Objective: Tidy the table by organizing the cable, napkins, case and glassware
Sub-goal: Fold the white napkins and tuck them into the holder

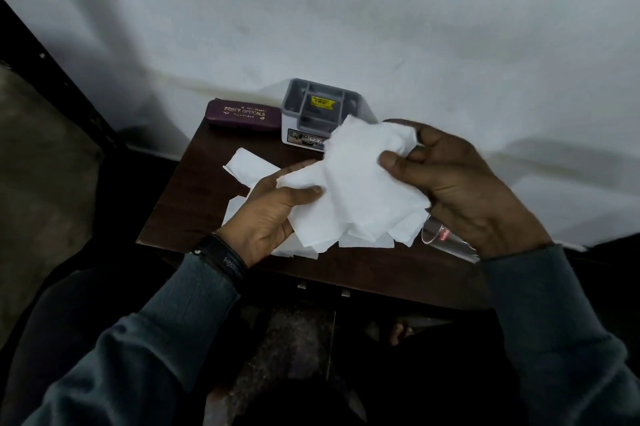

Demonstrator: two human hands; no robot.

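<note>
Both hands hold a white napkin above a small dark wooden table. My left hand pinches its left edge with the thumb on top. My right hand grips its upper right corner between thumb and fingers. More white napkins lie loose on the table under and to the left of the held one. A maroon glasses case lies at the table's far left corner. A clear glass lies on its side near the right edge, partly hidden by my right hand. No cable is in view.
A grey and white compartment organizer with a yellow sticker stands at the table's far edge against a white wall. A dark frame runs along the left. My legs and the floor are below the near edge.
</note>
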